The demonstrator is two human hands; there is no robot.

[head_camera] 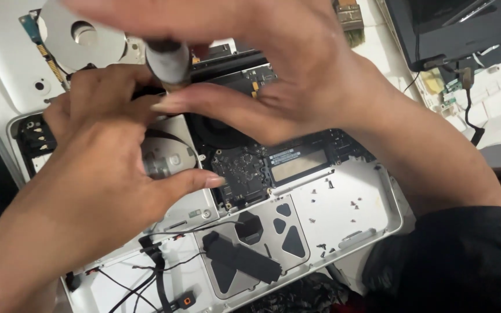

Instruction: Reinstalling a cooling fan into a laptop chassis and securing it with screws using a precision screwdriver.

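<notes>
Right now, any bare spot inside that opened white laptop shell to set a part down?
Barest patch: white shell floor right of the grey trackpad plate, though dotted with small loose screws. Lower-left corner is tangled with black cables. Both hands crowd the dark circuit board.

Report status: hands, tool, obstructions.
Right hand grips screwdriver handle. Left hand rests on opened laptop. Tip hidden; loose screws nearby.

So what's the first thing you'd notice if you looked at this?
Two bare hands fill the top: the right hand pinches a grey-handled tool upright, and the left hand rests on the opened white laptop shell. Under them lies the dark circuit board with a round black fan. Tiny loose screws are scattered on the shell at the right, and black cables trail across the lower left.
</notes>
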